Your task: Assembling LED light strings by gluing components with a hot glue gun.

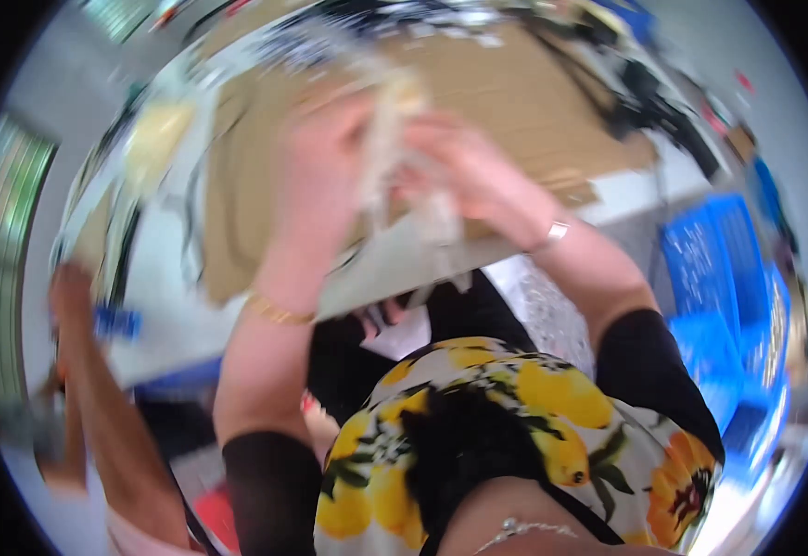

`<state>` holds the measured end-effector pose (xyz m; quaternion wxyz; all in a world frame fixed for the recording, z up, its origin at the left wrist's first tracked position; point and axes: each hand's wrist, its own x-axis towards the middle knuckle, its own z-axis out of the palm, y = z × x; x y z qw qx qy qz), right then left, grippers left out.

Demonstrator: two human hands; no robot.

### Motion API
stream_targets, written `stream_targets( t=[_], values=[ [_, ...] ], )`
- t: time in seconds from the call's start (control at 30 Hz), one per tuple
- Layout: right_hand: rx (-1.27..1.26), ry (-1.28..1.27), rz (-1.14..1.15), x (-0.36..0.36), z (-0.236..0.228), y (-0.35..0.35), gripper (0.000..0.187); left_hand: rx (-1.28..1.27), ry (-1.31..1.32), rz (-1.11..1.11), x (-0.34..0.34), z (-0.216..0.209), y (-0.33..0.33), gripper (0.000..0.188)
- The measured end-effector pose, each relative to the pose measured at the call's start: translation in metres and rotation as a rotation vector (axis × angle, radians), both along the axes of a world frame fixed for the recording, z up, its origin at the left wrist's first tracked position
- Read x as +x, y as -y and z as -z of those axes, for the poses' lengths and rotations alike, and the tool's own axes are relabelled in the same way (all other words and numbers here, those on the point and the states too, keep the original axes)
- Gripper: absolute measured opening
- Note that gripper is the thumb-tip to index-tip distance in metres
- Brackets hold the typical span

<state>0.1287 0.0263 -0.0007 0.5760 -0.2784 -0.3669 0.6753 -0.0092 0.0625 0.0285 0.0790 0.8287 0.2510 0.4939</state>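
Observation:
Both of my hands are raised over the near part of the table, smeared by motion. Between them hangs a bundle of pale, cream-white strips (382,153), its loose ends dangling toward the table's front edge. My left hand (330,134) is closed at the bundle's left side. Curled fingers of my right hand (450,153) grip it from the right. What the strips are made of is too blurred to tell. Beneath my hands lies a large sheet of brown cardboard (515,102) on the white table (167,296).
Small dark and white pieces (330,42) are heaped at the table's far side. A pale yellow item (156,139) lies at the left. Another person's arm (98,389) reaches in at the left edge. Blue plastic crates (714,264) stand at the right.

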Motion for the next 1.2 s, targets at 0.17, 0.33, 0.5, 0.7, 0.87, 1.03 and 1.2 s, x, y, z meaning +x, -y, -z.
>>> stream_targets(
  t=[0.17, 0.33, 0.5, 0.7, 0.87, 1.03, 1.2],
  values=[
    [0.073, 0.0, -0.082, 0.027, -0.011, -0.011, 0.021, -0.329, -0.02, 0.114, 0.016, -0.014, -0.017, 0.02],
    [0.018, 0.005, -0.071, 0.042, -0.018, -0.02, 0.019, -0.44, 0.09, 0.264, 0.033, -0.012, -0.027, 0.025],
    [0.06, 0.2, -0.023, 0.052, -0.018, -0.029, 0.016, -0.267, -0.084, 0.265, 0.038, -0.025, -0.034, 0.02],
    [0.105, 0.352, 0.113, 0.081, -0.021, -0.03, 0.012, -0.509, -0.035, 0.407, 0.046, -0.019, -0.045, 0.023],
    [0.094, 0.331, 0.187, 0.106, -0.024, -0.033, 0.01, -0.702, 0.228, 0.43, 0.049, 0.0, -0.054, 0.021],
    [0.005, 0.448, 0.354, 0.148, -0.038, -0.039, 0.009, -0.84, 0.455, 0.387, 0.049, 0.023, -0.061, 0.021],
    [0.018, 0.462, 0.603, 0.24, -0.065, -0.075, 0.009, -0.879, 0.561, 0.245, 0.042, 0.033, -0.06, 0.022]
  ],
)
